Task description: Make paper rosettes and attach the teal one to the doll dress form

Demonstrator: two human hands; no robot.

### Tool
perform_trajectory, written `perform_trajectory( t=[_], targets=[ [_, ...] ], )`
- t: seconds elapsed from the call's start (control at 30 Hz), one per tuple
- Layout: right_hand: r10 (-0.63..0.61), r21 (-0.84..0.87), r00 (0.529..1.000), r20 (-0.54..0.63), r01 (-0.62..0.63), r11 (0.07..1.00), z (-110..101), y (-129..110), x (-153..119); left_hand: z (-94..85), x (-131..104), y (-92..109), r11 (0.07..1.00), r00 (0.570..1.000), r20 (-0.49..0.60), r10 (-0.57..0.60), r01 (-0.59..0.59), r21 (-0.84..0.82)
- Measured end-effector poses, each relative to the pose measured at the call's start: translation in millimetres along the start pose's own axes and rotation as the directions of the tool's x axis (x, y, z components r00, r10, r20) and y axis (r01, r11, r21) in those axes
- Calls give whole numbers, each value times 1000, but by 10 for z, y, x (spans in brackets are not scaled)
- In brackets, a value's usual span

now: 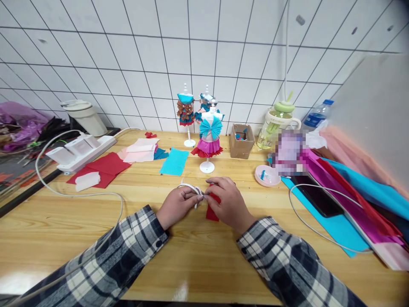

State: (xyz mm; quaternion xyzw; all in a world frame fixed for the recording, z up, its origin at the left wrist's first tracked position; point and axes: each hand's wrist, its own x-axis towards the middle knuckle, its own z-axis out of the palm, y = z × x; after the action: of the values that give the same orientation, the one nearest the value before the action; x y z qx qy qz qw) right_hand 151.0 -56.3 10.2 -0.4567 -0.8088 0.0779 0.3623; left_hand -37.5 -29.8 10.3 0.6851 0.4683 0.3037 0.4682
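At right hand (230, 204), red strip (211, 214) lengthwise fore-and-aft

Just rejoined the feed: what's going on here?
A person's left hand holds a thin, white, curved item close to the right hand. The right hand is over a red, rectangular, paper-like piece; whether it grips it is unclear. Beyond, a small white dress form stands on the light wooden table, wearing a blue pleated bow and a magenta-and-red skirt.
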Motion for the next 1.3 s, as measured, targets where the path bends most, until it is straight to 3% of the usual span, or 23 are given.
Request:
perform_trajectory(
  t=[0.2, 0.27, 0.37, 0.47, 0.6, 0.8, 0.9, 1.03, 1.2, 1.3],
  targets=[
    [-7, 17, 990, 144, 5, 1000, 31, -6, -9, -78, 59, -83, 987, 998, -49, -27, 19, -158],
    [34, 53, 995, 90, -39, 998, 28, -20, -10, -96, 57, -80, 998, 998, -47, 31, -34, -50],
    [104, 142, 994, -43, -97, 985, 22, -33, -7, -89, 23, -62, 972, 990, 46, 136, -142, 189],
    [124, 192, 992, -13, -119, 974, 37, -31, -10, -61, -22, -48, 931, 976, 127, 176, -207, 302],
    [178, 205, 983, 41, -182, 962, 60, -28, -12, -65, -38, -40, 905, 973, 132, 191, -226, 361],
    [256, 254, 962, 94, -272, 928, 87, -41, -4, -88, 4, -44, 965, 981, -19, 194, -188, 183],
    [265, 280, 954, 140, -295, 914, 110, -62, -22, -75, 14, -52, 969, 977, 5, 213, -211, 126],
    [247, 293, 955, 164, -286, 912, 97, -81, -46, -65, 18, -64, 997, 997, 9, 75, -75, -1],
    [246, 193, 969, -7, -240, 952, 41, -76, -40, -45, 7, -87, 970, 997, 43, -66, 74, -232],
    [223, 204, 970, -99, -200, 958, 21, -74, -39, -39, -5, -75, 983, 994, 101, -35, 53, -178]
  ],
)
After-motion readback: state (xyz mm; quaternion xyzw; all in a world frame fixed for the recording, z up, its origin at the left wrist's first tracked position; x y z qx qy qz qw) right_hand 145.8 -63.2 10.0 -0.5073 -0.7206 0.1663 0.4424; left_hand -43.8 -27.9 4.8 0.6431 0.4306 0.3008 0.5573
